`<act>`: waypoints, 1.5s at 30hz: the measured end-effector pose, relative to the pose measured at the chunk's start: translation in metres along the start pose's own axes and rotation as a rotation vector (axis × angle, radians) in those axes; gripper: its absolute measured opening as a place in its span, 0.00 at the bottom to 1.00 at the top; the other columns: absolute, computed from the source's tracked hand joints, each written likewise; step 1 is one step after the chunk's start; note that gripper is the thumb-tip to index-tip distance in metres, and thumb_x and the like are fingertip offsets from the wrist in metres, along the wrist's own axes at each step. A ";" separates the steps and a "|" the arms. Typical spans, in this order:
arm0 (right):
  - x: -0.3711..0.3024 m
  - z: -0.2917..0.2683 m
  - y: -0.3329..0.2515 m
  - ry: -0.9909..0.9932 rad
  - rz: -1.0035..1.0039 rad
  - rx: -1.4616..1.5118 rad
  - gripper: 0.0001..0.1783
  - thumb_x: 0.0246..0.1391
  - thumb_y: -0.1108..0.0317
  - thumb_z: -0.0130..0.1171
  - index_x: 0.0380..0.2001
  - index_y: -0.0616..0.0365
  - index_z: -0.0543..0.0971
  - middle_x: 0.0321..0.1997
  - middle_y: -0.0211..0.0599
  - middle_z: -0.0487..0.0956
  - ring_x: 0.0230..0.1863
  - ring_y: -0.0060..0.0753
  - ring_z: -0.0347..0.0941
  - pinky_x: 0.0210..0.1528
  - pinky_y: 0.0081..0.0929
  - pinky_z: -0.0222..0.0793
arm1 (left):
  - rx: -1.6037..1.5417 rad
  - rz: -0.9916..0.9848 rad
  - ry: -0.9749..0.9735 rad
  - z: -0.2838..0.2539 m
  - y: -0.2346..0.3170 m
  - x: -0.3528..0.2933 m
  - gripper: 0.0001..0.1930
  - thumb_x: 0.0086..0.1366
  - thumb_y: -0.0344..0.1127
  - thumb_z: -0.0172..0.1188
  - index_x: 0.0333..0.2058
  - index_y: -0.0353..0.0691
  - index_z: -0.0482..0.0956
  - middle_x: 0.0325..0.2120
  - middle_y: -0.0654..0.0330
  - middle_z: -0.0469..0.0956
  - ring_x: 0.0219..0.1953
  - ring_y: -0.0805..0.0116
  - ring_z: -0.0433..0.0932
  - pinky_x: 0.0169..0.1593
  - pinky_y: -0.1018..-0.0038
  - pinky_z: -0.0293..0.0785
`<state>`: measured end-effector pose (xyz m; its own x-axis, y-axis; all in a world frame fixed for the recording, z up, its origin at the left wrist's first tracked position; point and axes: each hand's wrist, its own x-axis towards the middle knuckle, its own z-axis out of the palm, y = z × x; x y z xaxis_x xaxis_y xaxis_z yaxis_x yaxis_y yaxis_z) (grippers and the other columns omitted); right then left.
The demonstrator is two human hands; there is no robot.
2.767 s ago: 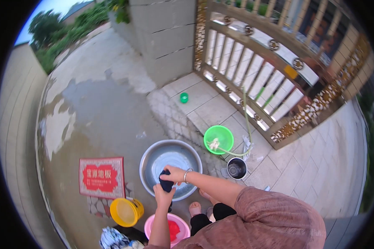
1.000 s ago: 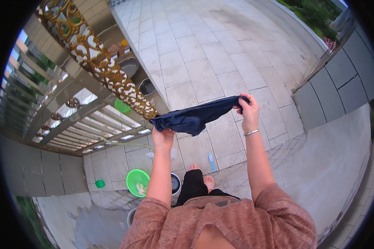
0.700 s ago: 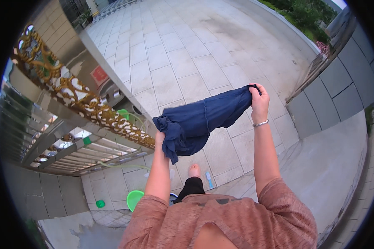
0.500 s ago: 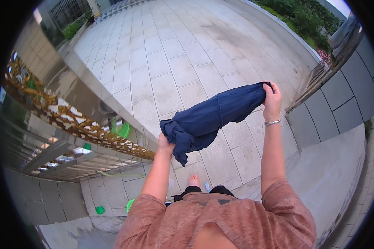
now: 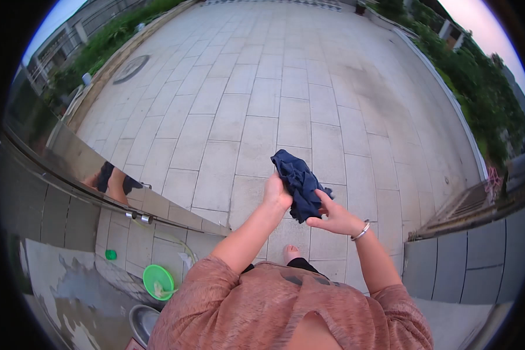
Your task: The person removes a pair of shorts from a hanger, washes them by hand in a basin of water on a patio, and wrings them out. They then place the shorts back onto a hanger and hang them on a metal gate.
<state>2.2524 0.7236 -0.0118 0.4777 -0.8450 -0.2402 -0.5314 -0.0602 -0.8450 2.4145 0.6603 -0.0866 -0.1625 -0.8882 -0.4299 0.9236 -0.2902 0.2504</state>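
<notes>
A navy blue cloth (image 5: 298, 185), bunched into a crumpled bundle, is in front of my body above the pale paving. My left hand (image 5: 278, 191) is closed on its left side, with part of the fingers hidden behind the folds. At the lower right of the bundle is my right hand (image 5: 336, 219), wearing a silver bracelet (image 5: 361, 230). Its thumb and fingers are spread apart, and the fingertips touch the cloth's edge. Whether this cloth is a particular garment cannot be made out.
A shiny metal gate (image 5: 157, 201) stands open on the left. Behind it are a green basin (image 5: 158, 282) with a hose, a small green container (image 5: 111, 255) and a metal basin (image 5: 144, 324). A grey tiled wall (image 5: 449, 265) is at right. Pale paving (image 5: 262, 93) stretches ahead.
The cloth was stretched lengthwise between both hands; now it is gathered into a bundle. My right hand has come inward and its fingers have spread. The view has turned left.
</notes>
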 end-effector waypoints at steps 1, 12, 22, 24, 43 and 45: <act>0.017 0.005 0.012 0.067 -0.044 -0.001 0.37 0.40 0.56 0.61 0.52 0.60 0.58 0.46 0.54 0.67 0.47 0.42 0.66 0.49 0.29 0.61 | -0.034 0.049 0.042 0.001 -0.001 0.015 0.15 0.60 0.36 0.35 0.36 0.35 0.69 0.37 0.54 0.72 0.41 0.59 0.70 0.48 0.62 0.64; 0.236 -0.091 0.031 0.053 -0.146 0.735 0.18 0.45 0.79 0.42 0.43 0.63 0.67 0.38 0.33 0.71 0.38 0.20 0.67 0.40 0.17 0.64 | 0.807 0.801 0.219 0.006 0.115 0.055 0.08 0.51 0.29 0.58 0.31 0.34 0.73 0.26 0.64 0.74 0.27 0.78 0.70 0.33 0.82 0.67; 0.409 -0.088 -0.036 -0.257 -0.183 0.953 0.14 0.50 0.55 0.51 0.27 0.56 0.71 0.27 0.24 0.73 0.28 0.14 0.67 0.33 0.14 0.65 | 1.672 0.934 0.974 -0.021 0.241 0.114 0.22 0.60 0.47 0.41 0.19 0.34 0.69 0.16 0.48 0.71 0.21 0.48 0.71 0.28 0.61 0.65; 0.443 -0.086 -0.053 -0.296 -0.235 0.965 0.14 0.49 0.55 0.52 0.26 0.56 0.71 0.27 0.24 0.73 0.28 0.13 0.66 0.33 0.13 0.65 | 1.403 0.731 0.910 -0.025 0.268 0.124 0.24 0.60 0.52 0.40 0.21 0.34 0.70 0.15 0.51 0.71 0.20 0.55 0.72 0.26 0.64 0.68; 0.691 -0.046 -0.139 -1.075 -0.333 -0.410 0.21 0.44 0.60 0.58 0.34 0.65 0.65 0.15 0.33 0.70 0.17 0.19 0.65 0.20 0.19 0.62 | -0.133 1.133 0.332 0.040 0.367 0.193 0.12 0.59 0.35 0.49 0.39 0.34 0.68 0.35 0.58 0.73 0.36 0.68 0.73 0.42 0.72 0.70; 0.726 -0.038 -0.138 -1.147 -0.358 -0.526 0.24 0.44 0.59 0.58 0.38 0.65 0.63 0.21 0.39 0.72 0.21 0.24 0.68 0.24 0.22 0.64 | -0.095 1.128 0.343 0.054 0.381 0.184 0.13 0.59 0.36 0.50 0.39 0.34 0.68 0.34 0.59 0.73 0.35 0.70 0.74 0.41 0.74 0.71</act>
<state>2.6461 0.0984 -0.0513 0.8296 0.1753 -0.5302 -0.3343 -0.6046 -0.7230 2.7176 0.3667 -0.0232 0.8493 -0.4792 -0.2214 0.5101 0.6370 0.5780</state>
